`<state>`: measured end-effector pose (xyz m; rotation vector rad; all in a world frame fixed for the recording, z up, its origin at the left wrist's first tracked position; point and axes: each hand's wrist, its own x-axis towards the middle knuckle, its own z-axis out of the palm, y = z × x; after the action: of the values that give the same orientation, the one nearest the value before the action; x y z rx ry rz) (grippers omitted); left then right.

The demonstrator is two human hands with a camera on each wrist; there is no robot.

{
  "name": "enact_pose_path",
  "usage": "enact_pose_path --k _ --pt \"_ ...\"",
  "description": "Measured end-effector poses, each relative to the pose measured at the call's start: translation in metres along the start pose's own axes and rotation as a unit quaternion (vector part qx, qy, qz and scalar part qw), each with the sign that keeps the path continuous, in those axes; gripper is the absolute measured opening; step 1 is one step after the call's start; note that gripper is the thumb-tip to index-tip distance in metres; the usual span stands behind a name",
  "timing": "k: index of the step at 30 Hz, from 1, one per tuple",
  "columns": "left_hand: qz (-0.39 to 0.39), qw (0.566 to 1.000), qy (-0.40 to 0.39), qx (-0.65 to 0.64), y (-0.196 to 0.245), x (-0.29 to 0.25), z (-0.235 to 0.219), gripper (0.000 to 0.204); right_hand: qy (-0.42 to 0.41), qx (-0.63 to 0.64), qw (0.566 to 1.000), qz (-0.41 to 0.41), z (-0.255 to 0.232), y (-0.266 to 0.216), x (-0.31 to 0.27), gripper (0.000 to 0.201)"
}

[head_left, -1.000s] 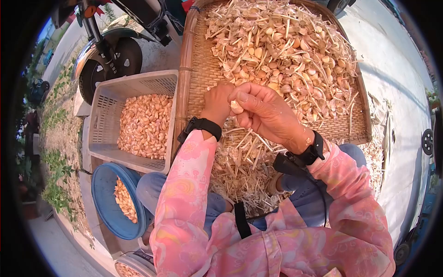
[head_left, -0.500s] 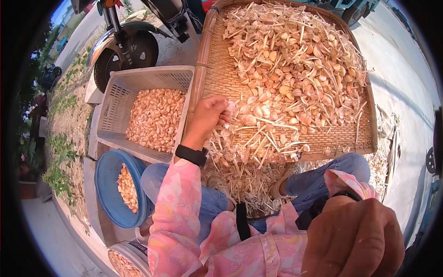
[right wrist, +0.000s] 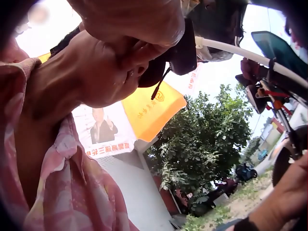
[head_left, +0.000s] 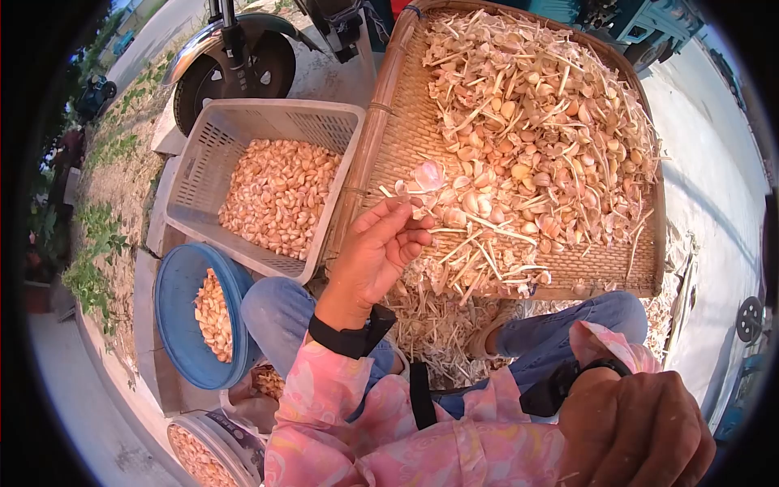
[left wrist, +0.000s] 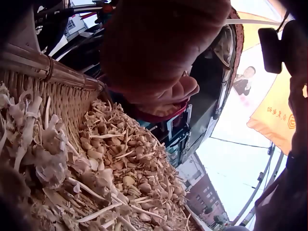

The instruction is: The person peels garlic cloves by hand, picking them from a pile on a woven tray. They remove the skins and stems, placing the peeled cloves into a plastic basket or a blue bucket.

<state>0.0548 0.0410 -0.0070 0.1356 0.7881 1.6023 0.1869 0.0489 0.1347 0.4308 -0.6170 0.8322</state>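
My left hand (head_left: 369,252) is over the near left edge of a woven bamboo tray (head_left: 398,146), its fingers bent toward the loose garlic. Pale bits show at its fingertips, but I cannot tell whether it pinches one. Just beyond them lies a pinkish garlic piece (head_left: 428,174). A large heap of garlic cloves (head_left: 527,122), mixed with dry stalks and skins, covers much of the tray. My right hand (head_left: 637,430) is raised close to the head camera, knuckles outward and fingers bent. In the right wrist view it is by the face, its fingertips hidden.
Left of the tray stands a pale plastic crate (head_left: 203,154) with many cloves inside. Nearer are a blue tub (head_left: 172,316) and a white bucket (head_left: 243,463), both holding garlic. Stalks and skins (head_left: 438,333) litter the ground between the legs. A motorcycle wheel (head_left: 272,69) stands behind the crate.
My right hand has left the tray with a clove and come up to the face. The left has let the pinkish piece go on the tray and drawn slightly nearer the body.
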Motion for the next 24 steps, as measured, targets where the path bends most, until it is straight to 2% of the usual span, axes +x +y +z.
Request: enact_pose_path --k 2,3,5,9,11,12,14,15,16,17,18,19,21,24 --pt "0.016 1.000 0.007 -0.009 -0.001 -0.006 -0.004 0.010 -0.118 0.074 0.973 0.186 -0.011 -0.004 0.014 0.007" --pt "0.022 1.000 0.010 -0.005 0.000 -0.008 -0.008 0.010 -0.241 0.136 0.905 0.323 -0.035 -0.010 0.045 0.007" --pt "0.034 0.999 0.018 -0.002 -0.002 -0.015 -0.015 0.011 -0.340 0.190 0.781 0.488 -0.040 -0.007 0.062 0.007" --pt "0.036 0.999 0.034 -0.013 -0.004 -0.034 -0.026 0.010 -0.272 0.184 0.705 0.629 -0.016 0.005 0.058 0.008" --pt "0.031 0.998 0.044 -0.010 -0.005 -0.043 -0.029 0.010 -0.211 0.153 0.703 0.662 -0.008 0.011 0.048 0.007" --pt "0.036 0.999 0.025 -0.007 -0.004 -0.047 -0.034 0.010 -0.167 0.123 0.720 0.662 -0.002 0.015 0.035 0.007" --pt "0.040 0.996 0.077 0.034 0.001 -0.050 -0.038 0.013 -0.080 0.065 0.748 0.655 0.009 0.022 0.004 0.010" --pt "0.035 0.993 0.103 0.053 0.000 -0.054 -0.038 0.014 -0.129 0.032 0.744 0.655 0.004 0.033 -0.006 0.012" --pt "0.104 0.987 0.113 0.037 -0.003 -0.061 -0.031 0.015 -0.270 -0.029 0.744 0.610 -0.012 0.055 -0.019 0.017" --pt "0.172 0.977 0.121 0.023 -0.006 -0.068 -0.024 0.015 -0.416 -0.112 0.738 0.519 -0.031 0.076 -0.034 0.023" --pt "0.171 0.975 0.128 0.055 -0.002 -0.064 -0.029 0.015 -0.523 -0.187 0.712 0.430 -0.055 0.091 -0.055 0.029" --pt "0.180 0.971 0.129 0.089 0.003 -0.059 -0.032 0.015 -0.583 -0.229 0.681 0.378 -0.070 0.098 -0.064 0.027" --pt "0.199 0.956 0.150 0.152 0.005 -0.061 -0.031 0.017 -0.578 -0.283 0.588 0.491 -0.090 0.081 -0.060 0.021" --pt "0.214 0.935 0.159 0.235 -0.004 -0.059 -0.024 0.017 -0.545 -0.287 0.530 0.582 -0.108 0.049 -0.059 0.016"
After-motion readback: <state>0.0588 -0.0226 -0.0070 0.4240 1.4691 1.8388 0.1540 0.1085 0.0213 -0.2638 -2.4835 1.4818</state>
